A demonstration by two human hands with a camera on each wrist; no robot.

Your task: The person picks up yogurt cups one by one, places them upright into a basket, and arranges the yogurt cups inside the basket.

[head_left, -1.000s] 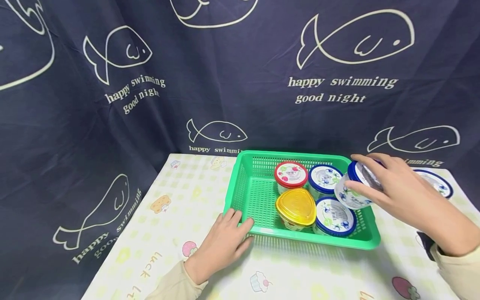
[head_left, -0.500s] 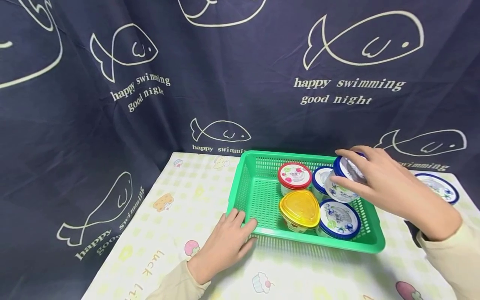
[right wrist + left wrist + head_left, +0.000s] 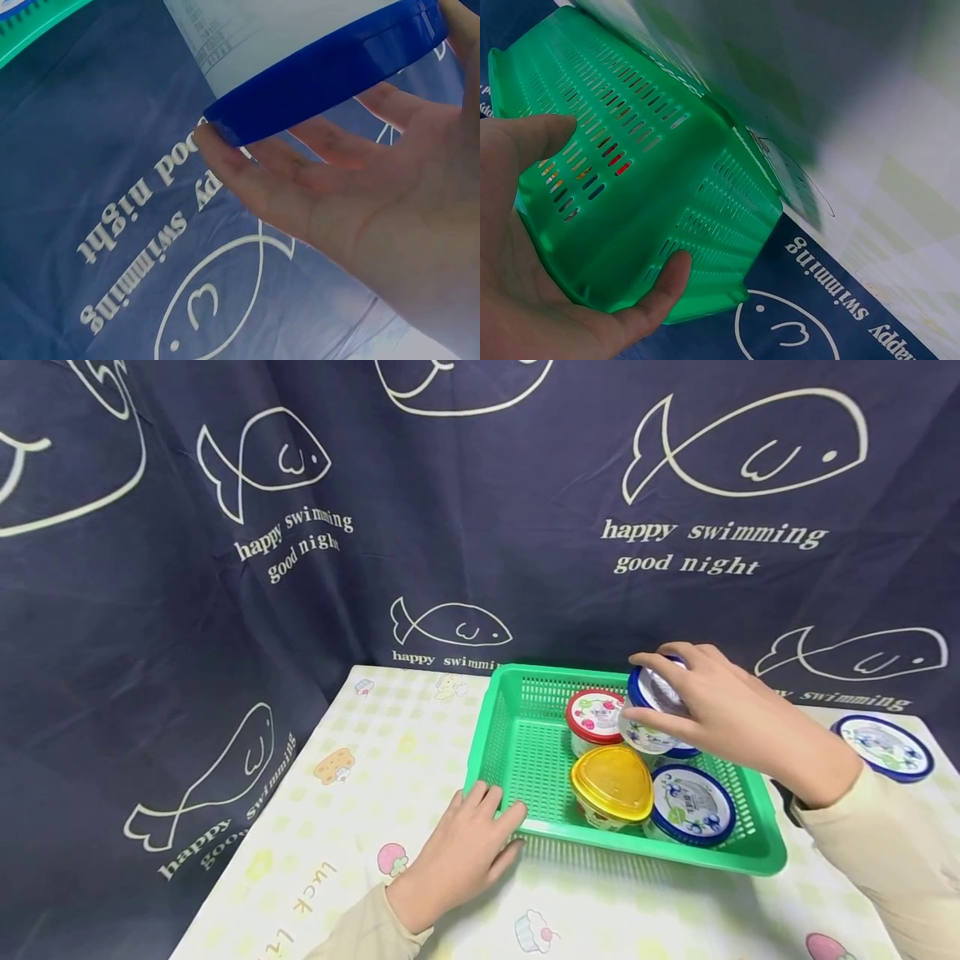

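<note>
My right hand (image 3: 723,706) grips a clear plastic tub (image 3: 643,737) by its blue lid, tilted above the back of a green basket (image 3: 534,768). The right wrist view shows the fingers along that lid (image 3: 322,79). My left hand (image 3: 463,852) holds the basket's front left corner, with fingers over the rim. Inside the basket are a red-lidded tub (image 3: 594,714), a tub with a yellow triangular lid (image 3: 613,781) and a blue-lidded tub (image 3: 692,806). Another blue-lidded tub (image 3: 686,752) is mostly hidden behind the held one.
One more blue-lidded tub (image 3: 883,746) stands on the table, right of the basket. A patterned cloth (image 3: 315,860) covers the table. Behind it hangs a dark blue curtain (image 3: 450,510) with fish drawings.
My right hand has carried the blue-lidded tub left, from the basket's right side to beside the red-lidded tub. The left hand keeps its hold on the corner. The head view has shifted slightly.
</note>
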